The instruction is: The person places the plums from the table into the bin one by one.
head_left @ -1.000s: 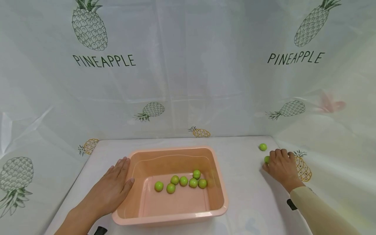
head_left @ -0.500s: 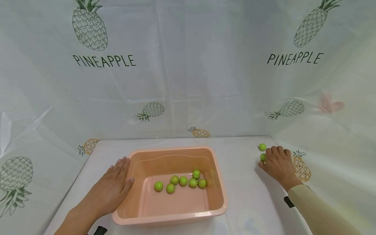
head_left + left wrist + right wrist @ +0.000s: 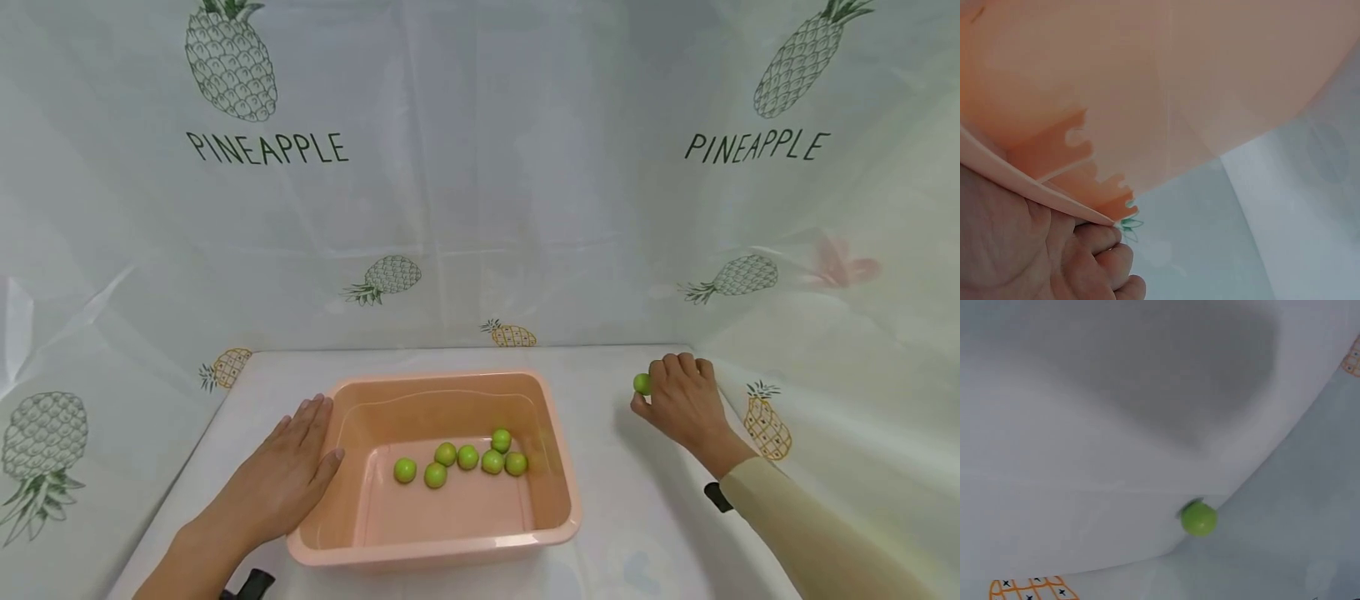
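My left hand point(image 3: 281, 471) lies along the left rim of a pink plastic basin point(image 3: 450, 554), fingers straight, thumb at the rim. In the left wrist view the palm rests against the basin's edge. Inside the basin several small round green fruits point(image 3: 435, 476) sit on the bottom. To the right of the basin, my right hand point(image 3: 682, 404) pinches another small round green fruit point(image 3: 642, 383) between thumb and fingers, raised above the table. A further green fruit point(image 3: 1199, 519) lies near the table's far right corner in the right wrist view; my right hand hides it in the head view.
The white-covered table point(image 3: 600, 500) meets a pineapple-print sheet point(image 3: 525, 208) at the back and sides. The basin's right wall point(image 3: 558, 450) stands between its inside and my right hand.
My right hand has moved left and away from me with the green fruit in its fingers, now covering the fruit near the corner. My left hand stays at the basin's rim.
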Tool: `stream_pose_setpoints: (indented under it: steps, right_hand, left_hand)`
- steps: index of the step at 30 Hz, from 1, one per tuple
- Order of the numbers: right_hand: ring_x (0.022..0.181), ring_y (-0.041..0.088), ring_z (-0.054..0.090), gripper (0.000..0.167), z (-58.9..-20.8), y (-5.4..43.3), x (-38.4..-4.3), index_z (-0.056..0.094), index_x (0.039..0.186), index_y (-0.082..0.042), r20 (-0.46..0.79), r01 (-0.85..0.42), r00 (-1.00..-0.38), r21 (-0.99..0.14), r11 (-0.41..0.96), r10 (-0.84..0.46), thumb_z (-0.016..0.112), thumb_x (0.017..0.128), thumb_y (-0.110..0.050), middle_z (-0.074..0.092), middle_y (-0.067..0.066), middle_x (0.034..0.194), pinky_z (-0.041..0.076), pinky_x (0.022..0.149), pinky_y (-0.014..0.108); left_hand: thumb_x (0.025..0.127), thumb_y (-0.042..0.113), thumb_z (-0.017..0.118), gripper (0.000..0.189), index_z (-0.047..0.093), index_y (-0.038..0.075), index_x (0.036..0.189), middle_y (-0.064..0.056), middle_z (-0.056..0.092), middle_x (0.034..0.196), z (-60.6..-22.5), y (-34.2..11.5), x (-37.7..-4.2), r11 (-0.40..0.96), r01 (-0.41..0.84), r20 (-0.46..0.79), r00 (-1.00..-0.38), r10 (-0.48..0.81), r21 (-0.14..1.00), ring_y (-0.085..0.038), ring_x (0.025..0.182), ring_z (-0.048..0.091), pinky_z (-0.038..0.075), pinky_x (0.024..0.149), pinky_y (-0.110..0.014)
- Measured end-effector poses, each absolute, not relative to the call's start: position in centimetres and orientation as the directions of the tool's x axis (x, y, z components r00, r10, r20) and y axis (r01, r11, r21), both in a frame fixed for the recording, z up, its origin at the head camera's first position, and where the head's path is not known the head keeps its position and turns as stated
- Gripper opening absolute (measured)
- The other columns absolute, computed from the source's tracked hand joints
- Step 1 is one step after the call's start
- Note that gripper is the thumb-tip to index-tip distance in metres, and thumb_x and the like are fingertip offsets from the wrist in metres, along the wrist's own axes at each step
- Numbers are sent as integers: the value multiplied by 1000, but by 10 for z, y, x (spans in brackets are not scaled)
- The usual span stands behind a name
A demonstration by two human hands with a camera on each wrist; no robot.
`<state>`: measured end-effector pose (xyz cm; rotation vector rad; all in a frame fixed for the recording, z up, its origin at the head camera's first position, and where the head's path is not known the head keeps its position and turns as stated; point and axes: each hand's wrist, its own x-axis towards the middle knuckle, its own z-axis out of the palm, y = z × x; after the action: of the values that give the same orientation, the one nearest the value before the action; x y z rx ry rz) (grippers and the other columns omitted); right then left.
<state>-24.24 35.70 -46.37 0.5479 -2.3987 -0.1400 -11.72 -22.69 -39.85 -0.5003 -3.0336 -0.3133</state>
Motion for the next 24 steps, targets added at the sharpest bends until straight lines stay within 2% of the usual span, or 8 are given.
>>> stream_pose_setpoints:
  steps: [3,7,13,19,24]
  right_hand:
    - [78,38,44,36,-454,345,-244,44,79,-4,624,-377,-644,246,893,-443,56,83,-37,40,11,75,41,75,56]
    - [76,37,45,34,-440,327,-243,44,78,-5,663,-414,-588,246,877,-463,57,82,-36,41,10,74,41,74,54]
    - [78,38,47,34,-414,297,-237,48,81,-4,702,-451,-537,228,863,-467,58,81,-37,46,12,77,40,74,53]
    - [82,39,49,36,-389,257,-225,55,90,-2,729,-497,-524,158,853,-440,59,83,-37,52,13,83,40,75,54]
    - [83,34,50,38,-375,217,-208,59,93,-5,684,-554,-567,96,827,-459,67,82,-40,56,10,85,40,76,50]
  left_hand:
    - [114,41,42,74,25,-11,162,-31,26,169,-399,-228,-118,926,320,78,-947,311,202,-51,156,27,29,124,-67]
    - [114,42,42,74,24,-10,163,-31,26,169,-399,-228,-117,924,319,78,-948,310,209,-50,157,26,29,124,-67]
    - [113,41,44,73,27,-11,162,-31,28,168,-399,-228,-118,926,324,89,-946,312,193,-51,156,29,29,124,-67]
    - [113,40,46,73,28,-12,161,-32,30,168,-400,-227,-118,928,329,102,-943,315,175,-51,155,30,31,123,-66]
    - [113,40,46,73,27,-11,161,-31,28,168,-399,-227,-119,929,323,95,-946,310,180,-51,155,29,30,123,-67]
